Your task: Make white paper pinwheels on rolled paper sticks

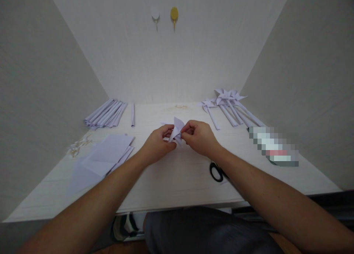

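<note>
Between my two hands, above the middle of the table, is a white paper pinwheel (177,130) with curved blades. My left hand (162,141) curls around its left side, fingers behind and thumb in front. From the right, my right hand (197,136) pinches at the pinwheel's centre with thumb and forefinger; anything small in that pinch is too tiny to make out. Beneath my right wrist lies a pair of scissors (216,172), with a black handle loop showing and the rest partly hidden by the forearm.
Finished paper pinwheels (226,97) on rolled sticks lie at the back right, near a blurred-out flat object (273,147). Rolled paper sticks (106,114) are piled at the back left. Paper sheets (107,154) and cotton swabs (79,146) lie at left. Walls enclose three sides.
</note>
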`<state>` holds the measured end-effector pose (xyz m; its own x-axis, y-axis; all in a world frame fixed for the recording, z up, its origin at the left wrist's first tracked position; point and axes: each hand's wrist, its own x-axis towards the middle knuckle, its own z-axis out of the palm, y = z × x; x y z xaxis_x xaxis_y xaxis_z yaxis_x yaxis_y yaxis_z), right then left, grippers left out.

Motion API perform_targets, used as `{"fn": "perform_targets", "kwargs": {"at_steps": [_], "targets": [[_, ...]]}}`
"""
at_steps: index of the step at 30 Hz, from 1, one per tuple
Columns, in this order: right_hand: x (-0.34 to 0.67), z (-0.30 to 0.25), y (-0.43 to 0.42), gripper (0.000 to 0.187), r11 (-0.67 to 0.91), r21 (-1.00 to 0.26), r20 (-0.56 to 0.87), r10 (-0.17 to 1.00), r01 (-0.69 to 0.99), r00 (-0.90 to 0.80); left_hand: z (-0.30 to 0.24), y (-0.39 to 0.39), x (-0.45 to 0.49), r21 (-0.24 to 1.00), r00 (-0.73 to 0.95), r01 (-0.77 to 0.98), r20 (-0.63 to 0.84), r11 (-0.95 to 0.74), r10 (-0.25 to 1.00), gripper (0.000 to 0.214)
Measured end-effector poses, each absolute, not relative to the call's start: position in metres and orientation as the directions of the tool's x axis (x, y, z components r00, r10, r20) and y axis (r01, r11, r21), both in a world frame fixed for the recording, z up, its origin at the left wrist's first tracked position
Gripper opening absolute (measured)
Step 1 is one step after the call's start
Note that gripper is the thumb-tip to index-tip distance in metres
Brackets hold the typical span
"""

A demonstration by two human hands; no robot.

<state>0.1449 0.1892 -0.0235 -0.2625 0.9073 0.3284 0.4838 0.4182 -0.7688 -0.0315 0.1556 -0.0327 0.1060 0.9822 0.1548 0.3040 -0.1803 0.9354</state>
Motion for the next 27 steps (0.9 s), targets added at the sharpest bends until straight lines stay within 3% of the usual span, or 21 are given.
{"fn": "perform_targets", "kwargs": {"at_steps": [8, 15, 23, 27], "targets": [[0.1481, -0.0196, 0.1902, 0.008, 0.354, -0.781, 0.237, 0.93, 0.514, -0.281, -0.0404, 0.1593, -0.037, 0.902, 0.249, 0.314, 0.222, -0.296, 0.943, 0.066], [0.1511, -0.0174, 0.1945, 0.01, 0.245, -0.87, 0.138, 0.954, 0.429, -0.265, -0.0394, 0.1552, -0.0398, 0.921, 0.258, 0.332, 0.121, -0.205, 0.959, 0.09], [0.1502, -0.0167, 0.1955, 0.009, 0.215, -0.917, 0.11, 0.946, 0.335, -0.305, -0.0377, 0.1589, -0.0321, 0.943, 0.249, 0.175, 0.236, -0.284, 0.939, 0.036], [0.1482, -0.0186, 0.1947, 0.01, 0.177, -0.951, 0.081, 0.934, 0.255, -0.347, -0.035, 0.158, -0.0313, 0.944, 0.175, 0.186, 0.242, -0.274, 0.954, 0.022]]}}
